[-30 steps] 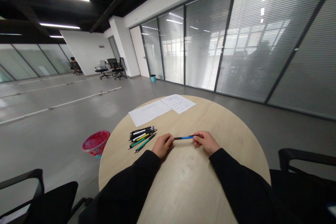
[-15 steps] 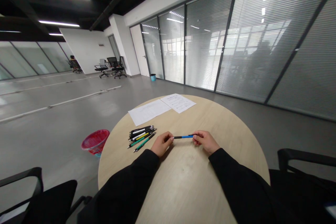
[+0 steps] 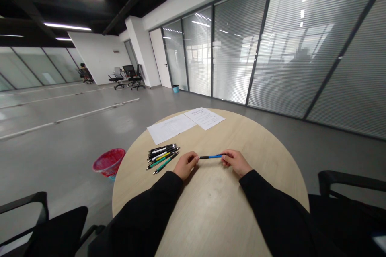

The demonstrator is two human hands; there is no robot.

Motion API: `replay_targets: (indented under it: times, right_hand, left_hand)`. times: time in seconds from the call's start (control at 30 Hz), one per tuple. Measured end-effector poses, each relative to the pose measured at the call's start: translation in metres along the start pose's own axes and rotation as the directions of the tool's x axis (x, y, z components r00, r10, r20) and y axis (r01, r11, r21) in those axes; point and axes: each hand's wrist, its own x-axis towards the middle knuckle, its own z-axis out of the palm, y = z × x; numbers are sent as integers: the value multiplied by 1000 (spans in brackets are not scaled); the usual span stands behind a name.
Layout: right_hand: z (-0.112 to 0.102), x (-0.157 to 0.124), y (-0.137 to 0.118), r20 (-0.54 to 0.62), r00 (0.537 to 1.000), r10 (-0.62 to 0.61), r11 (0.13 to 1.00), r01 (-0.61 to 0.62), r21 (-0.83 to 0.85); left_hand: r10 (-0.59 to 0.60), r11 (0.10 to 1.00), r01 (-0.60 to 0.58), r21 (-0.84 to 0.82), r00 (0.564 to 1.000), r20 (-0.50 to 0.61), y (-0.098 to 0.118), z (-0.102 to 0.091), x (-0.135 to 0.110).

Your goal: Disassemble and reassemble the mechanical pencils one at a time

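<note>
left hand (image 3: pixel 187 164) and right hand (image 3: pixel 236 162) pinch opposite ends of a blue-and-black pen (image 3: pixel 211 156), level above the round wooden counter (image 3: pixel 211 213); more pens (image 3: pixel 163 158) lie to the left, two papers (image 3: pixel 171 128) at the far side.

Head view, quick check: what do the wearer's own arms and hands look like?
Long, plain black cloth sleeves come down to the wrists on both sides, with no logo or stripe visible. The bare left hand and bare right hand have no gloves, and no watch shows; I can't tell about rings.
</note>
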Motion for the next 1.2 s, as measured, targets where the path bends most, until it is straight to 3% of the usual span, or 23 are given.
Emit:
replay_targets:
  times: [0.27, 0.43, 0.57, 0.73, 0.87, 1.03, 1.2]
  right_hand:
    - [1, 0, 1, -7, 1000, -4, 1000, 3, -16]
    - [0, 0, 2, 1, 1000, -7, 1000, 7, -2]
    - [0, 0, 1, 5, 1000, -6, 1000, 6, 7]
    - [1, 0, 1, -6, 1000, -7, 1000, 7, 1]
    - [1, 0, 1, -2, 1000, -8, 1000, 8, 0]
    - [0, 0, 1, 1, 1000, -6, 1000, 6, -6]
    - [-1, 1, 2, -2, 1000, -4, 1000, 4, -19]
  left_hand:
    - [-19, 997, 19, -74, 1000, 2, 0, 3, 0]
    - [23, 1000, -23, -7, 1000, 20, 5, 0, -1]
    - [-11, 1000, 11, 22, 1000, 27, 4, 0, -1]
    - [7, 997, -4, -83, 1000, 29, -4, 2, 0]
    - [33, 999, -33, -19, 999, 42, -1, -1, 0]
    - [-18, 999, 15, 52, 998, 61, 3, -1, 0]
    - [-22, 993, 28, -113, 999, 46, -5, 2, 1]
